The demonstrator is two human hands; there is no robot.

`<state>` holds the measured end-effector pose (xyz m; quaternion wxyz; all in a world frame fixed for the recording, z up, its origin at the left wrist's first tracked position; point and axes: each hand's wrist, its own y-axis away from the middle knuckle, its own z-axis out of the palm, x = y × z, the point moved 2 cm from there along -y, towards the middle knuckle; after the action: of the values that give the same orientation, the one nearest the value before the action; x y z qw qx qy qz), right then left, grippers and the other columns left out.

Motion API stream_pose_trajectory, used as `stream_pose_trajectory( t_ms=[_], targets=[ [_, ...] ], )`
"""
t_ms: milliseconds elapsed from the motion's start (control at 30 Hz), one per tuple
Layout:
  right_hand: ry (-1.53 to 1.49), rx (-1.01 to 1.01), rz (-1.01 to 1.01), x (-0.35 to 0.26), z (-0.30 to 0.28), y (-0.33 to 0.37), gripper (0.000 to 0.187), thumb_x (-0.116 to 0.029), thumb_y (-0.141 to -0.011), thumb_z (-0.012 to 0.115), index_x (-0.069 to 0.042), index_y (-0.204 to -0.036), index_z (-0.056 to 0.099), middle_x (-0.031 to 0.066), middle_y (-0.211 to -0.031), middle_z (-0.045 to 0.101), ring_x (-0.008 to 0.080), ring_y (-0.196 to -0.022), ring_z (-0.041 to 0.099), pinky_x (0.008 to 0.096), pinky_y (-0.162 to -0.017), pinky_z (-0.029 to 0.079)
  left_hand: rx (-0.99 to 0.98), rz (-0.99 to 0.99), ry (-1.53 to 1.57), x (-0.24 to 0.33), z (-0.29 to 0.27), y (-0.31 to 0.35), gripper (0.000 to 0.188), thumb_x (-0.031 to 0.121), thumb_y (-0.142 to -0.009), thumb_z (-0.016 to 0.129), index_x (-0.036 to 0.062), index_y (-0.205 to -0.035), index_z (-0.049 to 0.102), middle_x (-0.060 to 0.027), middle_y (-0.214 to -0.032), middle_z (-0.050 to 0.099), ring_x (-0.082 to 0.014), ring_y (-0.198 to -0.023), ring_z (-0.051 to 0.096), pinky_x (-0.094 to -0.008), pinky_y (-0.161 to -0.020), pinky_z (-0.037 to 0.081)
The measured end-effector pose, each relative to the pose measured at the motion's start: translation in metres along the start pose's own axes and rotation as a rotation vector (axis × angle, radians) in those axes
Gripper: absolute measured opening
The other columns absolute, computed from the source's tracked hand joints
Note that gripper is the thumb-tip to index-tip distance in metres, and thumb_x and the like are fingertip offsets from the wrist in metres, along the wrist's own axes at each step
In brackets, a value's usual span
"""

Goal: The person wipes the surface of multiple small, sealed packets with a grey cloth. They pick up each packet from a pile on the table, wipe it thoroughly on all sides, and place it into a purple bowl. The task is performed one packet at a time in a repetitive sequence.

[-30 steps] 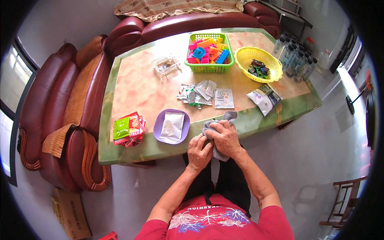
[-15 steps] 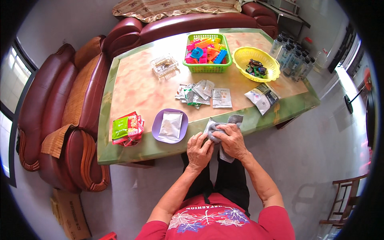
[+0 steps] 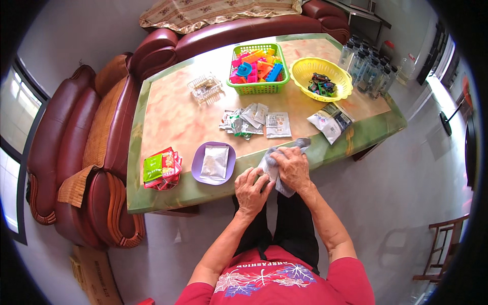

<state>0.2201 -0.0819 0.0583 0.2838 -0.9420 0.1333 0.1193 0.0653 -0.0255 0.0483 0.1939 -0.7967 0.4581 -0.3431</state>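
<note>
A crumpled grey cloth [image 3: 271, 171] lies at the table's near edge, one end hanging over it. My right hand [image 3: 292, 170] is closed on the cloth, with its fingers pressing into the folds. Just to the left, my left hand [image 3: 250, 191] rests at the edge, fingers spread, its fingertips close against the cloth; whether they touch it is hard to tell. Left of that hand sits a purple dish [image 3: 197, 175] with a white packet [image 3: 214, 162] in it. Beyond the cloth lies a pile of silver and green sachets [image 3: 243, 122], with a flat white sachet [image 3: 278, 125] beside it.
Red and green packets [image 3: 161, 169] are stacked at the left. Farther back stand a clear plastic rack [image 3: 205, 88], a green basket [image 3: 259, 88] of toy blocks and a yellow basket [image 3: 300, 76]. A white bag [image 3: 330, 123] lies right, near several bottles [image 3: 368, 73]. Sofas border the table [image 3: 173, 127].
My right hand has shifted slightly left and up, bunching the cloth. Less of the cloth hangs below the table edge. The whole view has tilted a little.
</note>
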Motion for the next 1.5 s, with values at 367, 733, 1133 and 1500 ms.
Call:
stream_pose_trajectory(
  t_ms=[367,733,1133,1500],
  targets=[
    [0.219,-0.088,0.098,-0.018,-0.027,0.041,0.031,-0.021,-0.074,0.067,-0.016,-0.105,0.065,0.0042,-0.11,0.059,0.0271,-0.1,0.055,0.0431,-0.072,0.049,-0.18,-0.099,0.035,0.023,0.013,-0.005,0.04,0.007,-0.079,0.064,0.0061,-0.12,0.06,-0.0106,-0.122,0.058,-0.0303,-0.115,0.054,-0.0437,-0.098,0.04],
    [-0.229,-0.052,-0.03,-0.003,-0.025,0.013,0.033,-0.009,-0.072,0.063,-0.016,-0.104,0.069,0.0012,-0.112,0.062,0.0277,-0.1,0.056,0.0414,-0.08,0.049,-0.079,0.081,0.144,0.005,0.013,0.007,0.041,0.011,-0.069,0.078,0.0086,-0.108,0.066,-0.0194,-0.123,0.049,-0.0391,-0.116,0.049,-0.048,-0.098,0.041],
    [-0.11,0.03,0.257,0.023,-0.013,0.004,0.035,-0.01,-0.072,0.063,-0.019,-0.105,0.07,-0.0005,-0.114,0.062,0.0264,-0.104,0.054,0.0426,-0.083,0.047,-0.009,0.101,0.067,-0.005,0.002,0.003,0.03,0.001,-0.075,0.068,0.0108,-0.103,0.069,-0.0013,-0.094,0.062,-0.0221,-0.096,0.06,-0.0416,-0.087,0.046],
    [-0.139,-0.139,0.012,-0.025,0.015,-0.014,0.032,-0.015,-0.073,0.067,-0.022,-0.104,0.07,-0.0039,-0.115,0.063,0.0248,-0.105,0.053,0.0447,-0.084,0.045,0.052,0.185,0.163,-0.016,0.0,0.01,0.017,-0.001,-0.075,0.068,0.0037,-0.091,0.065,-0.0103,-0.103,0.064,-0.0303,-0.103,0.062,-0.0428,-0.091,0.049]
  ],
)
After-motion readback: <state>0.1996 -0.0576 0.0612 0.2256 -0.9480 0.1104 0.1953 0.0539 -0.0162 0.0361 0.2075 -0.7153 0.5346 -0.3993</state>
